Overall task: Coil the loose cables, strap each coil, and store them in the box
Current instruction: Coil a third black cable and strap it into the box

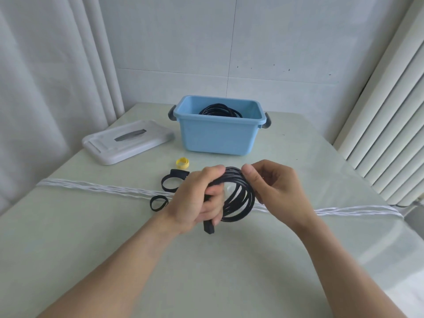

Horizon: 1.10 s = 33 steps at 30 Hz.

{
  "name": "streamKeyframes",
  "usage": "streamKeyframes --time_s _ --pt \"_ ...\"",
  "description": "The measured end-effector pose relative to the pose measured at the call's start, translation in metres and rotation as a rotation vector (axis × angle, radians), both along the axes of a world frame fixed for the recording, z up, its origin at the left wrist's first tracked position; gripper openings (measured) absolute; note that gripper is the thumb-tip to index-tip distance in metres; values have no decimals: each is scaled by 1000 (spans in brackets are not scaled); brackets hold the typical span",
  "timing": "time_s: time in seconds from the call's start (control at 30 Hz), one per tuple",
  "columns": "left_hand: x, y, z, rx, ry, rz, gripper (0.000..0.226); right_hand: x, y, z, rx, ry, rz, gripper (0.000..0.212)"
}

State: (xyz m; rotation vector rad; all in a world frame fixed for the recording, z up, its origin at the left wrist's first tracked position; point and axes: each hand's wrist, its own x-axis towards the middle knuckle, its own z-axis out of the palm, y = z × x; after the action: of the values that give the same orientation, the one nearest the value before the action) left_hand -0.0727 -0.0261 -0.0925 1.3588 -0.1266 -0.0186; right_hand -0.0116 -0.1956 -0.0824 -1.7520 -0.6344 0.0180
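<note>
Gripping a flat black cable point(241, 198) wound into several overlapping loops, the left hand point(197, 198) is curling its fingers round one side, a blocky plug end sticking out below the fist. The right hand point(273, 189) is pinching the coil's top edge, holding it above the pale table point(229, 271), near the blue box point(218, 134) containing another black coil point(220, 111).

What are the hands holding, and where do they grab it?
Both hold the black cable coil: the left hand grips its left side, the right hand pinches its top right loops.
</note>
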Motion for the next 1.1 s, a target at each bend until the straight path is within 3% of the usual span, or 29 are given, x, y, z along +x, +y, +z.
streamKeyframes --time_s 0.13,0.27,0.33,0.47,0.57,0.7,0.87,1.1 --pt "0 -1 4 -282 99 8 48 1 -1 3 74 189 102 33" --pt "8 4 6 -537 128 203 49 -3 0 1 -67 410 226 61" --pt "9 14 8 -653 87 300 48 -6 5 -5 -179 389 205 63" --pt "6 27 12 -690 -88 432 40 -9 14 -13 -367 235 184 33" --pt "8 18 10 -570 -197 488 31 -11 13 -15 -533 109 197 37" --pt "13 3 -2 -243 -375 573 26 -15 12 -12 -689 -26 234 44" --pt "12 -1 -6 252 -550 659 28 -19 7 -8 -611 -186 239 22" --pt "3 -9 -13 603 -533 511 25 -22 6 -2 -407 -490 224 17"
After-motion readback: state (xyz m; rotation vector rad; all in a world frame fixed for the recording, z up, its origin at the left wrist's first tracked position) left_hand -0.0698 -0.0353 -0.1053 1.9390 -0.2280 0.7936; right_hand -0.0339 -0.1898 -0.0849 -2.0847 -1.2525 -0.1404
